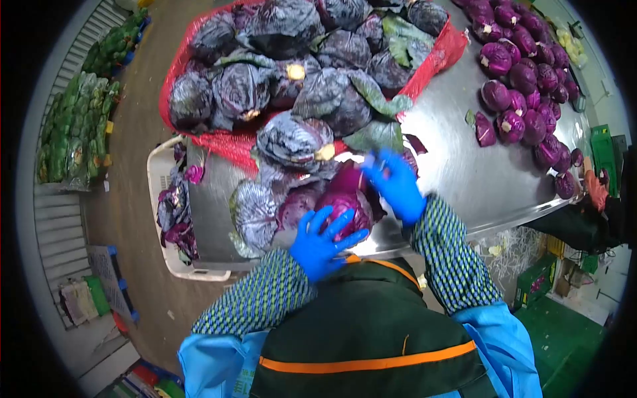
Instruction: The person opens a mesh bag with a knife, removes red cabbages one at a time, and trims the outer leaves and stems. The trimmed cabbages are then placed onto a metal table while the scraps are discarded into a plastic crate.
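"Where is the cabbage being worked on?"

"The purple cabbage (350,213) lies on the tabletop (458,182), between the two grips: just beyond the left one's fingers and to the left of the right one."

"How does each grip stand?"

"The left grip (317,249), in a blue glove, is released, its fingers spread over the near left side of the cabbage. The right grip (399,187), gloved the same, is bent beside the far right side. Its fingertips are blurred, so I cannot tell whether they pinch a leaf."

"What is close around them?"

"Large veined leaves (254,211), pale and bluish, lie ahead of the left grip and a little to its left. Straight beyond it, past the purple cabbage, sits a darker cabbage (290,140) with its cut stem showing."

"And farther off?"

"Beyond both grips a red mesh sack (229,148) lies open, full of dark cabbages (242,89) in their outer leaves. Well to the left of the left grip is a white crate (154,182) with leaf scraps (174,209) in it. Far to the right of the right grip, and beyond it, glossy purple heads (534,126) are piled on the tabletop."
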`<state>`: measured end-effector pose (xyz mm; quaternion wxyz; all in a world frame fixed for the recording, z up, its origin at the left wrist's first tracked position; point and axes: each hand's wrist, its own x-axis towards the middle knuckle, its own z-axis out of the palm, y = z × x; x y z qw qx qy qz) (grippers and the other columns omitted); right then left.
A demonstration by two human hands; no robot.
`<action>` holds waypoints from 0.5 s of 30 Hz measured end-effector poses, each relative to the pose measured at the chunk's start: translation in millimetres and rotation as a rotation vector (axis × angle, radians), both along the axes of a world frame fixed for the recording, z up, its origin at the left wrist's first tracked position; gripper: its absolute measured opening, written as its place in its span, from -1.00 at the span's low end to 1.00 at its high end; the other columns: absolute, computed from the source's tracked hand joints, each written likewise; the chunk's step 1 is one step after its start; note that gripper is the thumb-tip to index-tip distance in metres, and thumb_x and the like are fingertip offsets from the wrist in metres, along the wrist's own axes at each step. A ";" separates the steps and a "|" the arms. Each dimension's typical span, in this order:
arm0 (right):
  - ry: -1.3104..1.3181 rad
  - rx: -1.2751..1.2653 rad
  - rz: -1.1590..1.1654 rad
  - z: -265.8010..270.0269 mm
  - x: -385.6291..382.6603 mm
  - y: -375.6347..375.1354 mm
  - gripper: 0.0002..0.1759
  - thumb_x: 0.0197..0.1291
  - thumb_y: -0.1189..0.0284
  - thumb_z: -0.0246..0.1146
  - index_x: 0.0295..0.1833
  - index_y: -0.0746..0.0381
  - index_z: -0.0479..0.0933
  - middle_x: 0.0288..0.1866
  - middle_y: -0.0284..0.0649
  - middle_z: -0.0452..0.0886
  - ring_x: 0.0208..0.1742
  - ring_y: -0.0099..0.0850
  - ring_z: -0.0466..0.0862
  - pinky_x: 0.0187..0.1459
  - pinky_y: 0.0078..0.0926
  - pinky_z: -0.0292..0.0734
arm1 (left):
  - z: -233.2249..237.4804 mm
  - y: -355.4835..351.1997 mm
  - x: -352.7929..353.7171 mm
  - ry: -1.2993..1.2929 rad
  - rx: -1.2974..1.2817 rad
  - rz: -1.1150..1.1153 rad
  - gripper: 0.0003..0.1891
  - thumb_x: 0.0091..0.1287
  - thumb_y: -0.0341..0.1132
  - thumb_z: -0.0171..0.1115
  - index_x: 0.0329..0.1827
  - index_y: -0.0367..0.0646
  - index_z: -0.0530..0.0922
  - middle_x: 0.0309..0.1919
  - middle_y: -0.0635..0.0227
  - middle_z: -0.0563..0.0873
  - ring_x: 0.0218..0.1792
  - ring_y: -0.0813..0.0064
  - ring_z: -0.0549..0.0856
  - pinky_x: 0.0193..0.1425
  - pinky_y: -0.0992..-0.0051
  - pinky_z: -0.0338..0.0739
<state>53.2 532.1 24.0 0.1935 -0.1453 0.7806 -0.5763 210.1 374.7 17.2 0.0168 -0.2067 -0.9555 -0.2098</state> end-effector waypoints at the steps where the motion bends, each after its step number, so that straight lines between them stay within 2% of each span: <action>1: -0.214 -0.153 -0.210 9.7 -15.7 -9.5 -0.77 0.22 0.29 0.23 -0.16 0.23 0.51 -0.43 -0.35 0.49 -0.38 -0.59 0.50 -0.38 -0.57 0.44 | -10.0 -0.1 -0.4 0.032 0.001 0.028 -0.24 -0.13 -0.06 0.45 0.27 0.30 0.39 0.34 0.25 0.24 0.26 0.04 0.24 0.24 0.04 0.21; 2: -0.278 -0.186 -0.305 10.7 -26.1 -5.2 -0.70 0.22 0.34 0.23 0.01 0.22 0.44 -0.45 -0.33 0.51 -0.37 -0.59 0.54 -0.44 -0.64 0.46 | -11.6 -2.2 -7.1 0.079 -0.006 0.045 -0.23 -0.13 -0.05 0.45 0.27 0.24 0.39 0.32 0.21 0.26 0.25 0.01 0.26 0.23 0.07 0.23; 3: -0.233 -0.221 -0.306 13.7 -26.5 0.4 -0.63 0.22 0.37 0.22 0.10 0.23 0.36 -0.39 -0.30 0.52 -0.37 -0.57 0.56 -0.45 -0.65 0.48 | -9.3 -1.8 -7.9 0.088 -0.016 0.034 -0.23 -0.13 -0.05 0.45 0.27 0.24 0.39 0.32 0.21 0.26 0.25 0.01 0.26 0.23 0.07 0.23; 4: -0.190 -0.253 -0.302 23.6 -22.5 3.6 -0.54 0.22 0.41 0.21 0.20 0.23 0.29 -0.33 -0.27 0.54 -0.36 -0.55 0.58 -0.47 -0.67 0.49 | -1.7 1.0 -6.9 -0.040 0.066 0.257 -0.20 -0.15 -0.04 0.47 0.27 0.17 0.38 0.28 0.12 0.28 0.23 -0.01 0.28 0.22 0.09 0.25; 5: -0.183 -0.173 -0.285 25.6 -12.3 13.5 -0.41 0.22 0.45 0.20 0.31 0.26 0.15 -0.17 -0.19 0.53 -0.20 -0.46 0.61 -0.26 -0.61 0.55 | 5.4 1.8 -6.5 -0.173 0.152 0.483 -0.17 -0.16 -0.03 0.48 0.28 0.10 0.37 0.25 0.04 0.30 0.21 -0.03 0.30 0.22 0.11 0.27; 6: 0.092 -0.015 -0.205 -11.8 -2.5 33.1 -0.43 0.24 0.43 0.19 0.32 0.28 0.17 -0.07 -0.18 0.50 -0.09 -0.43 0.56 -0.06 -0.55 0.49 | 10.9 -2.6 -8.9 -0.173 0.150 0.485 -0.17 -0.16 -0.03 0.48 0.28 0.10 0.37 0.25 0.04 0.30 0.21 -0.03 0.30 0.22 0.11 0.27; 8: -0.186 -0.041 -0.124 -2.7 43.5 39.4 -0.49 0.27 0.43 0.15 0.32 0.24 0.25 -0.11 -0.20 0.50 -0.03 -0.43 0.51 0.04 -0.53 0.39 | 19.0 -13.8 -14.4 -0.323 -0.014 0.491 -0.11 -0.19 -0.02 0.51 0.29 -0.02 0.35 0.21 -0.09 0.30 0.21 -0.08 0.30 0.22 0.07 0.27; 9: -0.161 -0.013 -0.093 -12.5 62.1 36.5 -0.52 0.29 0.44 0.13 0.31 0.21 0.29 -0.15 -0.20 0.50 -0.09 -0.45 0.51 -0.01 -0.54 0.40 | 21.8 -17.3 -21.1 -0.138 -0.049 0.380 -0.04 -0.21 0.01 0.54 0.32 -0.04 0.29 0.23 -0.12 0.27 0.26 -0.11 0.26 0.28 0.05 0.23; 10: -0.129 0.011 -0.064 -22.7 76.7 30.7 -0.54 0.30 0.45 0.10 0.31 0.17 0.33 -0.19 -0.20 0.50 -0.14 -0.47 0.52 -0.07 -0.55 0.41 | 11.6 -17.1 -16.6 -0.145 -0.051 0.381 -0.04 -0.21 0.01 0.54 0.32 -0.04 0.29 0.23 -0.12 0.27 0.26 -0.11 0.26 0.28 0.05 0.23; 12: -0.050 0.054 -0.110 -25.3 90.0 22.3 -0.54 0.30 0.46 0.10 0.32 0.13 0.34 -0.35 -0.17 0.47 -0.33 -0.44 0.52 -0.20 -0.51 0.44 | -13.9 -16.6 -15.3 -0.301 0.381 0.474 0.00 -0.22 0.01 0.55 0.34 -0.06 0.23 0.25 -0.12 0.24 0.31 -0.11 0.22 0.34 0.04 0.17; 14: 0.079 0.077 -0.031 -22.7 94.8 20.0 -0.53 0.32 0.40 0.08 0.34 0.10 0.30 -0.37 -0.14 0.49 -0.36 -0.35 0.56 -0.21 -0.47 0.48 | -10.0 -7.9 -13.1 -0.310 0.336 0.515 0.04 -0.22 0.01 0.56 0.35 -0.09 0.19 0.27 -0.14 0.22 0.34 -0.08 0.17 0.37 0.06 0.14; 15: 0.062 0.083 -0.039 -21.6 99.6 20.4 -0.53 0.32 0.40 0.08 0.34 0.10 0.30 -0.37 -0.14 0.49 -0.36 -0.35 0.56 -0.21 -0.47 0.48 | -11.1 -4.3 -11.5 -0.325 0.343 0.594 0.04 -0.22 0.01 0.56 0.35 -0.12 0.18 0.27 -0.13 0.20 0.34 -0.06 0.18 0.36 0.08 0.15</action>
